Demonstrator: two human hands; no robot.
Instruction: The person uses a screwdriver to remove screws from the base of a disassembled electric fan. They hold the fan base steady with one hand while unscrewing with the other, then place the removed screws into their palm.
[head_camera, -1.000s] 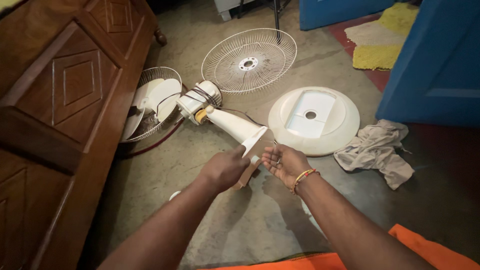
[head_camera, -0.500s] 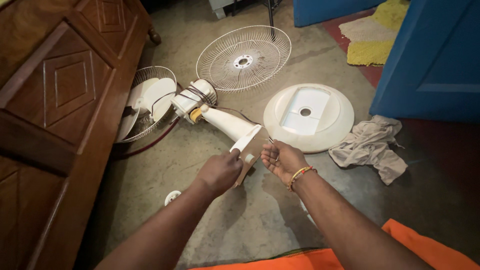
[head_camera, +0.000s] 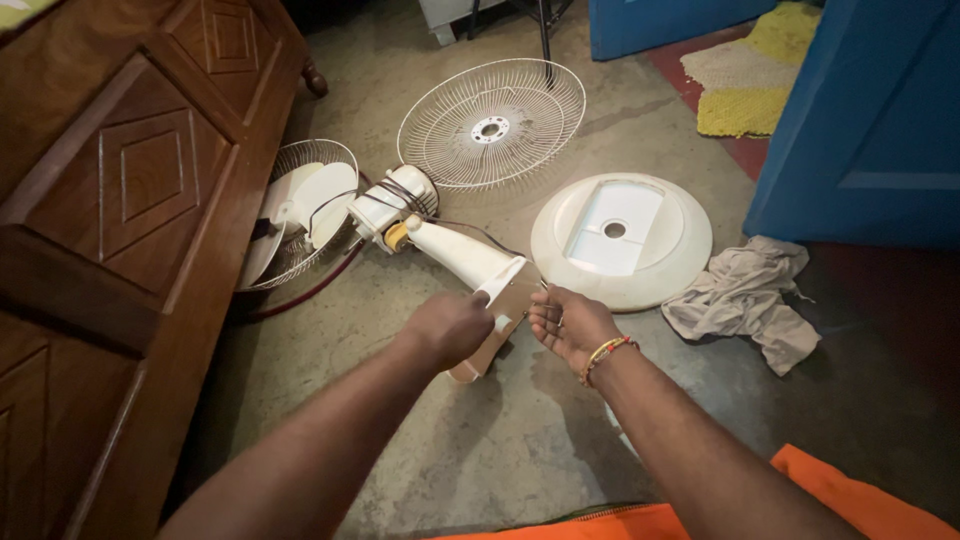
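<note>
Dismantled white plastic pedestal fan spread over a grey concrete floor (head_camera: 420, 440). One rear wire grille (head_camera: 300, 212) beside the carved brown wooden cabinet (head_camera: 120, 200), cupping the pale blades within it like a shallow basket; one loose round white wire front grille (head_camera: 491, 124) lying flat and apart, holding nothing. One round white plastic base (head_camera: 622, 238) with a square recess and centre hole, nothing in it. One white tapered fan neck and motor housing (head_camera: 455, 252) lying on the floor between grille and base, its lower end up at the hands. One crumpled grey cloth (head_camera: 745, 300) right of the base. Left hand (head_camera: 450, 328) reached forward, knuckles up, fingers wrapped round the neck's lower end. Right hand (head_camera: 570, 325), beaded bangle at the wrist, just beside it, fingers curled narrow at the same end; whether pinching anything, cannot tell.
</note>
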